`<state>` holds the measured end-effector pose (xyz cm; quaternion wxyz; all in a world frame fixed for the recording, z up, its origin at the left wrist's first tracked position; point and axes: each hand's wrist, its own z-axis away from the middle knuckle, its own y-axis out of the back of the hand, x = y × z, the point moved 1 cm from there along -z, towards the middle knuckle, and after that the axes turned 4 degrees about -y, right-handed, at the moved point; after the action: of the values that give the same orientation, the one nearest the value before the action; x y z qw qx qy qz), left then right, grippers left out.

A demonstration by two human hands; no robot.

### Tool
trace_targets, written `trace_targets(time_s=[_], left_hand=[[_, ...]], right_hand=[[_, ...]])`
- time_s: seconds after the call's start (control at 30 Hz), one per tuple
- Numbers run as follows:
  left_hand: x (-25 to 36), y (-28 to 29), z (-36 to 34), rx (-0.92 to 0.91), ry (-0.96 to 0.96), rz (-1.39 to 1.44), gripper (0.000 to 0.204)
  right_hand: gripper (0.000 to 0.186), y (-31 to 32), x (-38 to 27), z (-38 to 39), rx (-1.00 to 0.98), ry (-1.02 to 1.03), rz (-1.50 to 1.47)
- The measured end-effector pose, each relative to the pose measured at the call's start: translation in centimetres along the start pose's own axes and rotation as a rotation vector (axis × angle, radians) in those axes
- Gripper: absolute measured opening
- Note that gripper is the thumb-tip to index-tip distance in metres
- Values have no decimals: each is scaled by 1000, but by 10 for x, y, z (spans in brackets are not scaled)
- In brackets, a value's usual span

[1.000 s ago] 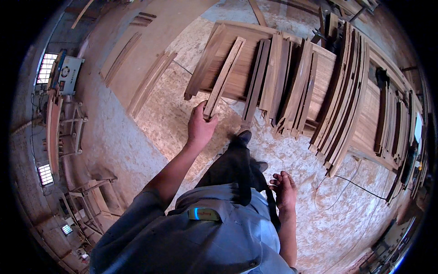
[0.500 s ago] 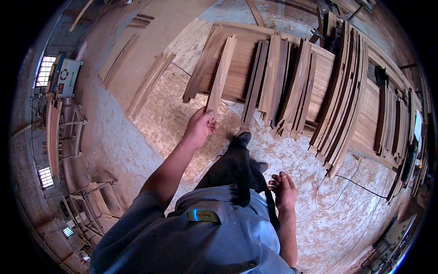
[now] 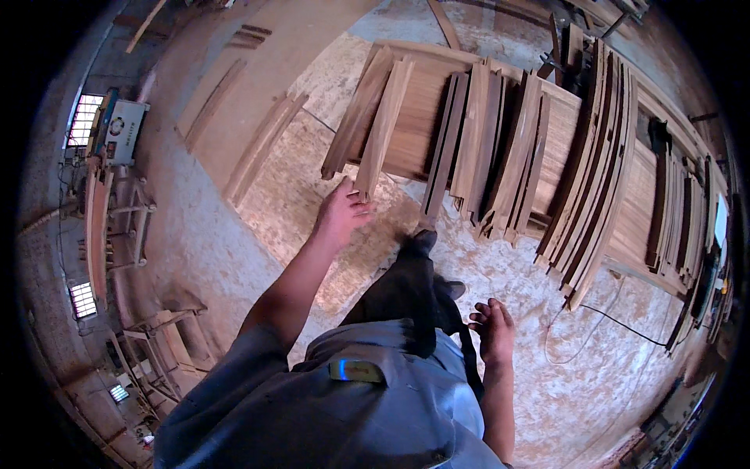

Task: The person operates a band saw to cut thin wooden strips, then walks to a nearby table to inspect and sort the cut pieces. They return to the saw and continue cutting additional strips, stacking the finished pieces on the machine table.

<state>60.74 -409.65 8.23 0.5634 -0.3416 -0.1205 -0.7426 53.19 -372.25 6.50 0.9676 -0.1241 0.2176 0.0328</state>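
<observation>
A light brown wooden strip lies across a wooden panel, its near end sticking out past the panel's edge. Just below that end is my left hand, fingers apart and nothing held in them; whether a fingertip still touches the strip is hard to tell. To the strip's left rests a darker wooden strip, and to its right a narrow dark one. My right hand hangs free at my right side, fingers loosely bent and apart, holding nothing.
Further right, several more wooden strips are laid across the panels, ends overhanging. Loose strips lie on the floor at the left. A thin black cable crosses the floor at the right. A grey machine box stands far left.
My left hand has let go of the light brown strip's near end, and its fingers have spread. The strip stays on the panel. My right hand hangs much as before.
</observation>
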Motion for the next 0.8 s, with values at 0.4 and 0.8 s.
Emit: trace_targets(time_s=[0.4,0.8], left_hand=[[83,-15,-34,185,-828,-1546,52],[85,22,-47,-239,-159,-434,34]], right_hand=[[27,0,2,-6,-41,9,-25],[38,4,13,-4,-2,-2,-42]])
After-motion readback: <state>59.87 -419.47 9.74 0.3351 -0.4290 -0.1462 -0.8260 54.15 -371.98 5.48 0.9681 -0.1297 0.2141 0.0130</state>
